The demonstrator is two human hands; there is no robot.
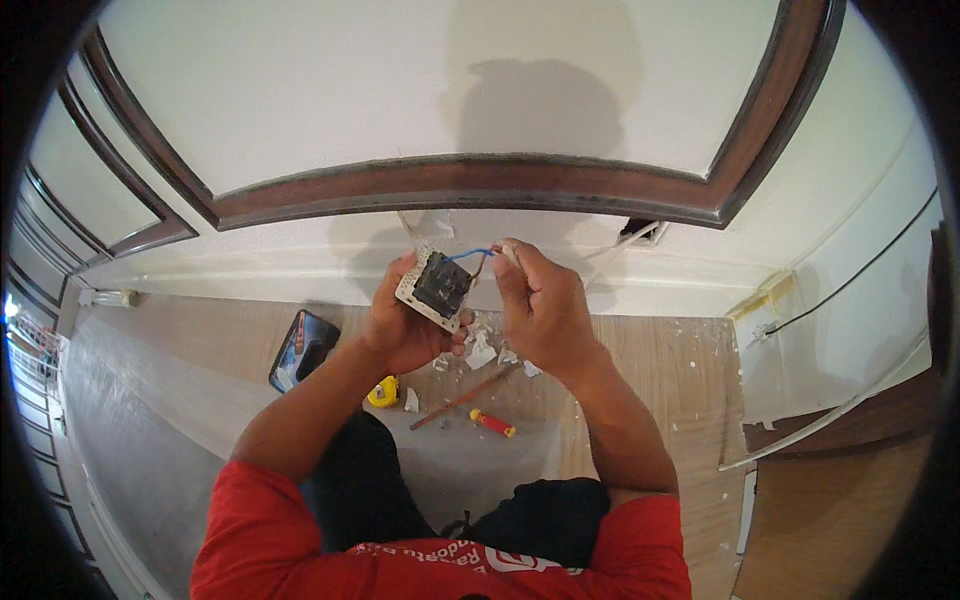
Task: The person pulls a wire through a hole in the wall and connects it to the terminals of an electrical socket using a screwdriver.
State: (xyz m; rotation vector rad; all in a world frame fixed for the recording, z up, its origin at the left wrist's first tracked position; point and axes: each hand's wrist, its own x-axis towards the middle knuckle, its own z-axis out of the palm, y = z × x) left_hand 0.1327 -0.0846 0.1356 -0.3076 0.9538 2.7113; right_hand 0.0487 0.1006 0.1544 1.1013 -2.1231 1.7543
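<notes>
My left hand [395, 330] grips an electrical fitting [436, 288] with a pale mounting frame and a dark back, tilted up in front of the wall. Blue and brownish wires [470, 254] run from it toward my right hand [540, 305], whose fingers are closed around the wire ends and a whitish piece of cable at the upper right of the fitting. The exact tips are hidden by my fingers. A white cable [620, 248] comes from a dark opening [636, 230] low in the wall, behind my right hand.
A framed wall panel [470, 182] spans above. On the floor lie a dark case [317, 340], yellow tape measure [383, 393], red-and-yellow screwdriver [493, 423], thin brownish bar [440, 410] and white scraps [481, 350]. More cables [850, 400] run along the right wall, beside a wooden board [830, 510].
</notes>
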